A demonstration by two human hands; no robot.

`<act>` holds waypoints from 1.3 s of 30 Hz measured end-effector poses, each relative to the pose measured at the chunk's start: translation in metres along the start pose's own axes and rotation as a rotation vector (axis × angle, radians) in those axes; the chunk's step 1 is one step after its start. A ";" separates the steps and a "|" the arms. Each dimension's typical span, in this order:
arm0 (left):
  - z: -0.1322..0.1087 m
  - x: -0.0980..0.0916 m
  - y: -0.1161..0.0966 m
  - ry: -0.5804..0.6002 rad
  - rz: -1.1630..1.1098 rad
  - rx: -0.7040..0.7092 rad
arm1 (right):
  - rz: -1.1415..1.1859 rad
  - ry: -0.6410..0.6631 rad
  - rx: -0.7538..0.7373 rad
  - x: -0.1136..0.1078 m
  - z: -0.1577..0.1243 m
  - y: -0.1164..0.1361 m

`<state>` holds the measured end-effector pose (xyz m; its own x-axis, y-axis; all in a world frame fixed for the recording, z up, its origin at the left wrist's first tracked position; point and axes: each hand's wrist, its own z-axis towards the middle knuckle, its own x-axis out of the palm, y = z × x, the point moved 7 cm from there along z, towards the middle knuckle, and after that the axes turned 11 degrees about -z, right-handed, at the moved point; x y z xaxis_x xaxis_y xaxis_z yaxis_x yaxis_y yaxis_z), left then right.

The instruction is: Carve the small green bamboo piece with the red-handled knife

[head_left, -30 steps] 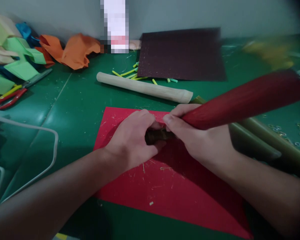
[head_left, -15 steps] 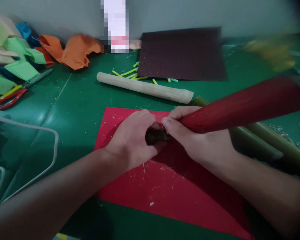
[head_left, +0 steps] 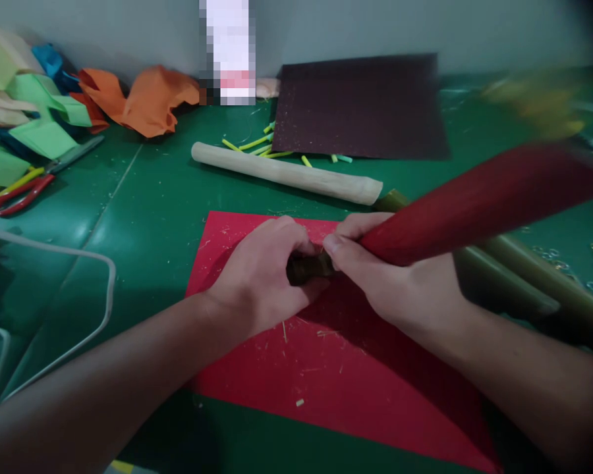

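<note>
Both hands meet over a red paper sheet (head_left: 326,375) on the green table. My right hand (head_left: 390,276) is closed round the narrow end of a long dark red roll (head_left: 484,197) that rises up to the right. My left hand (head_left: 267,270) is closed on a dark olive stub (head_left: 309,266) sticking out of that roll's end, fingers curled over it. The two hands touch at the thumbs. Small straw-like scraps lie scattered on the red sheet below them.
A wooden stick (head_left: 286,172) lies behind the red sheet, with a dark maroon sheet (head_left: 360,105) and green straw bits beyond. Olive rolls (head_left: 514,276) lie at right. Red-handled scissors (head_left: 24,184), crumpled orange and green paper (head_left: 143,99) and a white cable (head_left: 79,263) are at left.
The red roll has wobbled slightly up and down at its far end. Both hands stay in the same grip and place.
</note>
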<state>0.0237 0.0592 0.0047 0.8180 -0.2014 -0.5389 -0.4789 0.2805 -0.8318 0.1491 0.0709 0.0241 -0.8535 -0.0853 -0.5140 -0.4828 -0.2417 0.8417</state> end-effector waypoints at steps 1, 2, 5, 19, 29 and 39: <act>0.000 0.000 0.000 0.006 0.006 0.000 | -0.001 -0.019 0.005 -0.001 0.000 0.000; 0.000 0.000 -0.001 0.009 0.013 0.002 | -0.003 -0.036 0.007 -0.002 -0.001 -0.001; 0.001 -0.001 -0.003 0.013 0.019 0.013 | -0.008 -0.054 0.001 -0.002 -0.001 -0.001; 0.002 0.000 -0.003 0.031 0.033 0.026 | 0.065 -0.103 -0.066 -0.004 0.000 -0.004; 0.001 0.000 -0.002 -0.004 0.000 0.041 | 0.058 0.033 -0.039 0.002 0.003 -0.001; 0.002 -0.001 -0.004 0.006 0.047 0.045 | 0.076 -0.090 -0.057 -0.003 -0.001 -0.005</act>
<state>0.0253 0.0604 0.0093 0.7932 -0.1926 -0.5777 -0.5016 0.3311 -0.7992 0.1546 0.0713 0.0217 -0.9025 -0.0186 -0.4303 -0.4066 -0.2930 0.8654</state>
